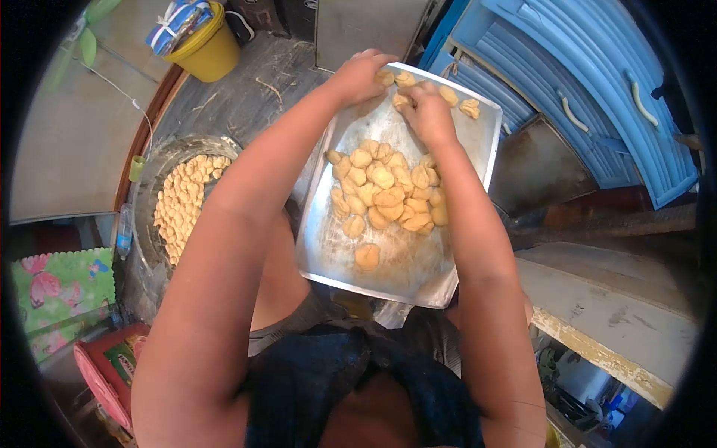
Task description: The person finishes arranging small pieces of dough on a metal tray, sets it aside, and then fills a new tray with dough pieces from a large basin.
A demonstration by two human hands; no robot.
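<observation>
"Pale metal: one tray (328, 250), raised rim, set slantwise before the body. Contents?"

"Item: one yellow piece (401, 101), dough-like, fingers and thumb of the right hand (432, 116) closed on it near the far rim. Item: a short row of folded pieces (448, 95), along that rim, on both sides of the grip. Item: one heap (385, 183), nearer the body than the grip. Item: one single piece (367, 256), nearer still, apart from the heap."

"And the left hand (371, 77)?"

"At the far left corner, just beside the right hand, close to the row's first piece. Whether it clamps rim or piece, I cannot tell."

"Step in hand?"

"Judged: placing or adjusting one piece by the row. From this pose, a move calls for a light pinch, level with the metal, and a release that spares the neighbours."

"Edges and room?"

"Far rim: just beyond the grip. Left rim: beside the left wrist. Right rim: past the row's last piece. Between grip and heap, a band of bare metal gives some room; the two hands crowd each other at the corner. Outside, left of the grip: a round basin (151, 183) of smaller pieces (181, 201). Right of it: blue drawers (553, 56)."
</observation>
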